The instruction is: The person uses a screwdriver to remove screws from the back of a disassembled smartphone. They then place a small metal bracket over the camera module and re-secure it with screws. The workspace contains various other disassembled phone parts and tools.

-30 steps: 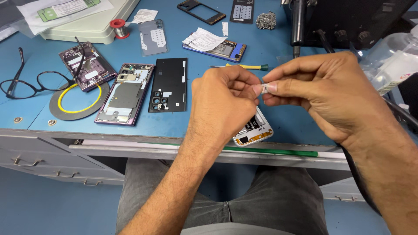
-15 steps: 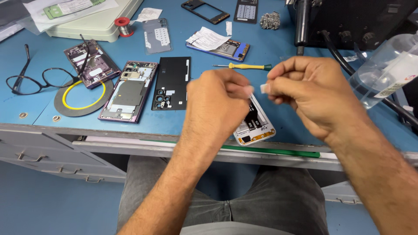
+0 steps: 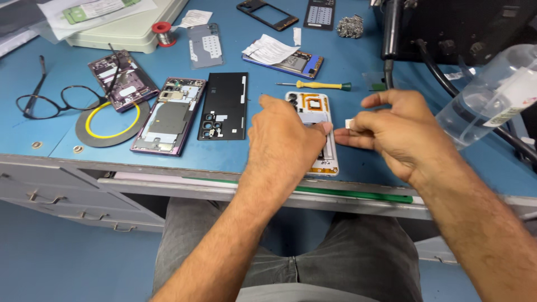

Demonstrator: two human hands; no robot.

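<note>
Opened white phone [image 3: 313, 112]: long axis away from body; under left hand [image 3: 282, 140], fingers pressing; right hand [image 3: 391, 131] beside, pinching small white piece [image 3: 351, 123].

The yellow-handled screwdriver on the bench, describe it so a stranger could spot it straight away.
On the blue workbench, look just beyond the opened white phone under the hands. The screwdriver lies flat there, the only slim tool with a yellow handle and green end.

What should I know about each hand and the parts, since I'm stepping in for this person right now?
Left hand: over the opened white phone, fingertips on it, holding nothing visible.
Right hand: pinching a small white piece just right of the phone.
Done: phone lies open at the blue bench's front edge.
Left: the piece is not yet on the phone. Yellow screwdriver lies behind it.
</note>
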